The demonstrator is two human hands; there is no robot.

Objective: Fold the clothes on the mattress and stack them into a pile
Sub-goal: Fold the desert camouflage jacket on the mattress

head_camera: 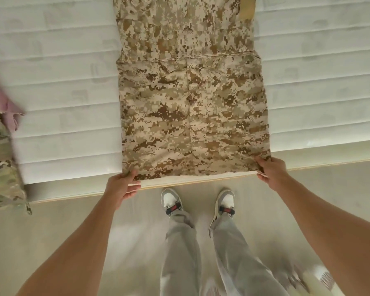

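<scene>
We see the desert-camouflage garment (192,103) lying flat on the white mattress (68,129), its near hem right at the mattress edge and its far end running out of the top of the view. Our left hand (122,186) pinches the near left corner of the hem, thumb on top and fingers tucked beneath; our right hand (270,169) holds the near right corner in the same way, so each grip is closed on cloth and neither is spread wide.

The fabric looks like a fairly heavy woven cloth with seams and a pocket flap (it lies in flat panels and does not ripple), so we judge it will hold a crease well yet still sag in the middle if lifted by the corners alone. Taking it at both hem corners seems the sound choice: that keeps the edge taut and square while we carry it over toward the far end for the next fold.

At the left edge lie other clothes (2,159) in a greener camouflage, with something pink among them, blurred.
</scene>
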